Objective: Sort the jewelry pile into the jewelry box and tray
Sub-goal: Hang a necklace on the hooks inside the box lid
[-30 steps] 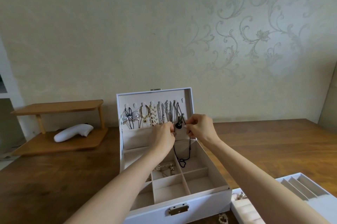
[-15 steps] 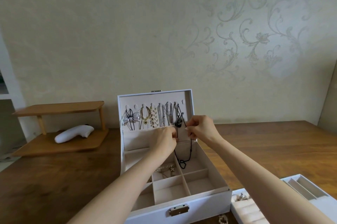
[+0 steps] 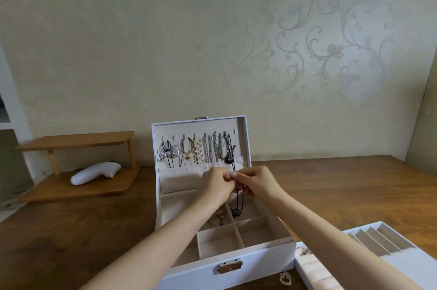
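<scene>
**Inspector:** Containers first. What is in them?

**Assistant:** The white jewelry box (image 3: 227,268) stands open on the wooden table (image 3: 343,195). Its raised lid (image 3: 243,129) carries a row of hung pieces: a silver bow pendant (image 3: 168,154), gold and pearl chains, several silver chains, and a black cord necklace (image 3: 233,166) at the right end. One rear compartment holds a small gold piece (image 3: 220,214); the two front compartments in view hold nothing. The white tray (image 3: 402,263) lies right of the box, with pale ring rolls at its near end. A pearl heart piece (image 3: 285,278) lies on the table between box and tray.

**Inspector:** The cord and the grip?

**Assistant:** It hangs from the lid, passes through both hands, and its loop dangles below them over a rear compartment. Left hand (image 3: 216,184) and right hand (image 3: 256,182) meet fingertip to fingertip, both pinching the cord.

**Inspector:** Pose?

**Assistant:** Both forearms reach forward over the box, hands level with the lid's fabric pocket (image 3: 179,179).
</scene>
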{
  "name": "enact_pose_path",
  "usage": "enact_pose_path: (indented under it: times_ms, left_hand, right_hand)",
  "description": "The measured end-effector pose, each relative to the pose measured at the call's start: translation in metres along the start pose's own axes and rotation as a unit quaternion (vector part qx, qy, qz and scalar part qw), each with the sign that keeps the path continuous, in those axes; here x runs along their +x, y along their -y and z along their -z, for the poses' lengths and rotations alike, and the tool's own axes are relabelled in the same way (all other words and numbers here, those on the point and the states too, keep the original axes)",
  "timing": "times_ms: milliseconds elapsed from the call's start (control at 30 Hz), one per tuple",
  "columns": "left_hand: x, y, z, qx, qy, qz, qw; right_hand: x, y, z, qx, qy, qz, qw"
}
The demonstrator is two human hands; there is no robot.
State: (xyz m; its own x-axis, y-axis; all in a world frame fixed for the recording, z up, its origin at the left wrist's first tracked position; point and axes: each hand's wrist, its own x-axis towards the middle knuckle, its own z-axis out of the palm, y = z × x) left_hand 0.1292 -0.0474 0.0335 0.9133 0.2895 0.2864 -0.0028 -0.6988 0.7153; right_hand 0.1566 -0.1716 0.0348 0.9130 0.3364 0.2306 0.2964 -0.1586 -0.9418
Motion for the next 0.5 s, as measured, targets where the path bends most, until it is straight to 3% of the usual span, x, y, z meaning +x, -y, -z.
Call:
enact_pose_path:
  times_ms: [333, 433, 500]
  left_hand:
    - [0.002, -0.001, 0.015, 0.052, 0.048, -0.031, 0.997]
    - [0.011, -0.005, 0.022, 0.147, -0.047, -0.073, 0.985]
    - [0.017, -0.002, 0.020, 0.148, -0.079, -0.094, 0.981]
  right_hand:
    - [-0.003, -0.007, -0.001, -0.030, -0.028, 0.008, 0.999]
    - [-0.003, -0.009, 0.003, -0.026, -0.017, 0.004, 1.000]
    - [-0.003, -0.009, 0.004, -0.036, -0.010, 0.003, 0.999]
